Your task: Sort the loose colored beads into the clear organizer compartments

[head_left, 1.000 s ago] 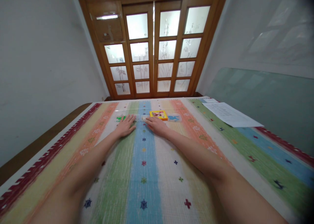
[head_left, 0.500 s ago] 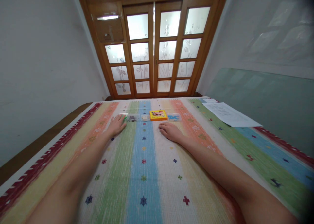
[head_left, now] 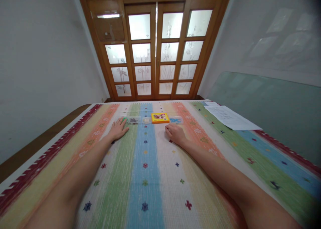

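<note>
From the head view, my left hand (head_left: 117,130) is at eleven o'clock, fingers spread, tips at the green case (head_left: 124,119); a sideways drag could skew the dark-filled case (head_left: 133,120) beside it. My right hand (head_left: 175,133), near one, has curled fingers, perhaps pinching something, I cannot tell; a careless forward push could bump the blue case (head_left: 176,120) or the yellow box (head_left: 160,118) at twelve.

Beneath the grip spreads a striped tablecloth (head_left: 146,192) (dotted with small stars, crosses and animal shapes). Printed papers (head_left: 232,117) lie right of the grip, near a pale green panel (head_left: 271,105), and wooden doors (head_left: 152,48) with frosted panes stand well beyond it.
</note>
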Available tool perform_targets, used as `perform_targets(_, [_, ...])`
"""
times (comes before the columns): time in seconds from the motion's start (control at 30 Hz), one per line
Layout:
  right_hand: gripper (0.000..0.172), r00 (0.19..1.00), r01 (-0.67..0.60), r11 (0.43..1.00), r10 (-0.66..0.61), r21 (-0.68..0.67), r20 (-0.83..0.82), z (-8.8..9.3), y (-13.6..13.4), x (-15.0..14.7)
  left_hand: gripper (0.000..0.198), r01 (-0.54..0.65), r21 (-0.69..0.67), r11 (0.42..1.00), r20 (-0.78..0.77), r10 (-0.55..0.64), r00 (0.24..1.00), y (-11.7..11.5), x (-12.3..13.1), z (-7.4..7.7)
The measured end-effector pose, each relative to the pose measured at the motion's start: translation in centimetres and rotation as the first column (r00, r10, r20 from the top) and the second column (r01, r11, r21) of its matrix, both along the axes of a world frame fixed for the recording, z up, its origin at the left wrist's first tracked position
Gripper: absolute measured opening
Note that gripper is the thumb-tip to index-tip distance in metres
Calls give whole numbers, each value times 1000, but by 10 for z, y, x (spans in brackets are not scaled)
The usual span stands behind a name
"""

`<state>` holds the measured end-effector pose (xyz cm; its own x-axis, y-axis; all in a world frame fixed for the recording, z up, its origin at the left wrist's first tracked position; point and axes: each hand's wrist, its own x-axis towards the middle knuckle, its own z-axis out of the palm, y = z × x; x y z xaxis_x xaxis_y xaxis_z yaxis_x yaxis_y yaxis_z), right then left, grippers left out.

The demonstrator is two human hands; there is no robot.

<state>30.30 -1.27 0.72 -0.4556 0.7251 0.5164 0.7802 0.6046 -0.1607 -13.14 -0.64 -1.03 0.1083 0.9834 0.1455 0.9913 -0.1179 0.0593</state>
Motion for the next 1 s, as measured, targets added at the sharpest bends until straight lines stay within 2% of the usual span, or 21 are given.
perform_targets(0.1, [25,993,115,993,-114,13,-39,-1,6,4,79,-4,-11,1000,1,4,1000,-2,0,3])
perform_targets(0.2, [25,979,191,980,-194,-52,-55,-1,12,12,81,-68,18,998,11,67,998,-9,1,4])
perform_targets(0.33, [28,993,116,979,-117,-168,4,-1,12,21,86,-137,24,990,33,136,990,-27,8,3])
perform_targets(0.47, [32,998,53,991,-50,-120,29,-3,9,22,89,-108,13,994,16,108,994,-41,18,4])
perform_targets(0.57, [39,992,121,990,-118,-71,37,-4,10,21,88,-165,28,986,16,165,986,-36,19,7])
perform_targets(0.7, [54,973,220,970,-210,-106,96,-6,15,17,88,-268,6,963,27,268,963,-21,17,10])
perform_targets(0.83, [62,969,227,961,-207,-157,134,-7,23,15,88,-251,12,968,19,251,968,-13,20,9])
perform_targets(1.0, [60,971,219,958,-195,-185,137,-5,38,12,84,-201,63,977,-10,202,979,-13,28,12])
